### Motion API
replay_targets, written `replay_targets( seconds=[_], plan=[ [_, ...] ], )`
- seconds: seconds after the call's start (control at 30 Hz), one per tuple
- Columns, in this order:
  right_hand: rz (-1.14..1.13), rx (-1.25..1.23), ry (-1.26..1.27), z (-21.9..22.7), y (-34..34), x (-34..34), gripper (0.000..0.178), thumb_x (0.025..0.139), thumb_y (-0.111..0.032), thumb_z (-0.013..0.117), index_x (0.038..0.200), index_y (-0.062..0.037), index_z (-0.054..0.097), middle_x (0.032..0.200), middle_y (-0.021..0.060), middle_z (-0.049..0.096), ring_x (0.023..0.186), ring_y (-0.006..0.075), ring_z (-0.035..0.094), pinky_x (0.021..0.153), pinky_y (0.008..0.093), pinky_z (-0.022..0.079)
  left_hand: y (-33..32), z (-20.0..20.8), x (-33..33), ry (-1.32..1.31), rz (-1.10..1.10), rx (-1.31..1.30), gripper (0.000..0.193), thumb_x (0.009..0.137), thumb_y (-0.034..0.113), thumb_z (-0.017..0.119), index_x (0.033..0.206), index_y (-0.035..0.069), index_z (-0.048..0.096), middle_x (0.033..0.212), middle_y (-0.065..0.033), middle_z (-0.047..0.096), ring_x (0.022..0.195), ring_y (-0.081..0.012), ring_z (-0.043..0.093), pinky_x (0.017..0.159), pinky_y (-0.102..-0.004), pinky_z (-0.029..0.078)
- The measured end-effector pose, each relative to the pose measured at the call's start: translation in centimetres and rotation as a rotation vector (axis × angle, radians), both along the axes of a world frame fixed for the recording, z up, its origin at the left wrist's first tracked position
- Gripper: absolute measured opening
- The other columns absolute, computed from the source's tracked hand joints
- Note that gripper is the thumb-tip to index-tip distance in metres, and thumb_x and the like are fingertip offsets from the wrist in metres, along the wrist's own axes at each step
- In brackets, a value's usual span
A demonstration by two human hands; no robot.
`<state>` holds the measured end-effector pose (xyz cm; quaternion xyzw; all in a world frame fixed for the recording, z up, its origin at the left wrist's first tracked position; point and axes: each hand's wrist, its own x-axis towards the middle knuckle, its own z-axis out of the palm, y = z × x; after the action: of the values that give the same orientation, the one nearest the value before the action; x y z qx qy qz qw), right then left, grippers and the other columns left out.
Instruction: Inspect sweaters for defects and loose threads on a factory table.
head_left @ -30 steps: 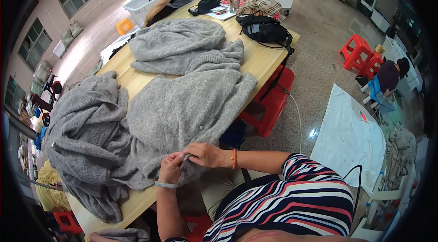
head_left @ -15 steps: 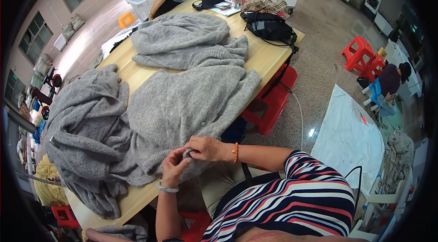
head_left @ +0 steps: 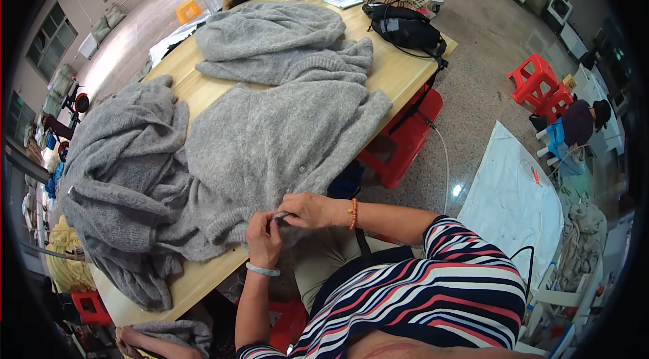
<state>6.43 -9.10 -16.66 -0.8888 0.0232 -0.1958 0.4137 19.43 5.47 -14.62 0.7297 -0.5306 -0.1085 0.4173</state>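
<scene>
A grey fuzzy knit cardigan (head_left: pixel 270 132) lies spread on the wooden table (head_left: pixel 399 82), with a small button (head_left: pixel 302 170) near its lower edge. At that near edge, my left hand (head_left: pixel 263 238) pinches a bit of the knit between thumb and fingertips. My right hand (head_left: pixel 309 210), a beaded bracelet on its wrist, grips the same edge right beside it. The fingers almost touch, and a small dark fold of knit shows between them. Whether anything tiny sits in the pinch is hidden.
Grey knit piles (head_left: pixel 125 176) lie left of the cardigan and a folded one (head_left: pixel 270 38) beyond it. Black bags (head_left: pixel 405 29) rest at the table's far right corner. A red stool (head_left: pixel 412 136) stands beside the table. At lower left, another person's forearm (head_left: pixel 155 345) reaches near grey knit.
The view has shifted slightly, so the table sits a little higher. My left hand has turned more upright, its fingers drawn in closer to my right. Both hands keep to the cardigan's edge.
</scene>
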Motion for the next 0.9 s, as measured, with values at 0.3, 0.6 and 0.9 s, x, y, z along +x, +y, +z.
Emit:
replay_targets(
  seconds=[0.3,0.6,0.9],
  plan=[
    [-0.155,-0.001,-0.042,-1.1,0.0,1.1,0.012,0.077,-0.003,0.062,0.089,-0.0026,0.063,0.086,0.0168,0.059,0.086,0.0363,0.060,0.077,0.0415,0.050,-1.0,-1.4,1.0,0.164,0.099,0.027,0.010,0.086,0.004,0.062,0.094,0.000,0.065,0.083,-0.0149,0.065,0.074,-0.0261,0.065,0.068,-0.0328,0.050],
    [-0.126,-0.061,0.086,-0.7,0.5,1.0,0.007,0.081,-0.002,0.058,0.087,-0.0005,0.061,0.088,0.0180,0.058,0.084,0.0398,0.060,0.070,0.0456,0.050,-0.8,-1.9,1.4,0.207,0.087,0.103,0.008,0.089,0.004,0.060,0.095,0.001,0.065,0.075,-0.0033,0.063,0.069,-0.0078,0.055,0.064,-0.0236,0.045],
    [0.165,0.439,0.222,1.3,-2.8,0.9,0.017,0.087,-0.012,0.063,0.096,0.0010,0.067,0.074,0.0061,0.061,0.068,0.0115,0.054,0.063,0.0288,0.045,-0.1,-1.3,2.9,0.672,-0.106,0.094,0.010,0.092,0.008,0.063,0.096,-0.001,0.063,0.080,0.0053,0.060,0.073,-0.0025,0.050,0.064,-0.0200,0.042]
  ],
)
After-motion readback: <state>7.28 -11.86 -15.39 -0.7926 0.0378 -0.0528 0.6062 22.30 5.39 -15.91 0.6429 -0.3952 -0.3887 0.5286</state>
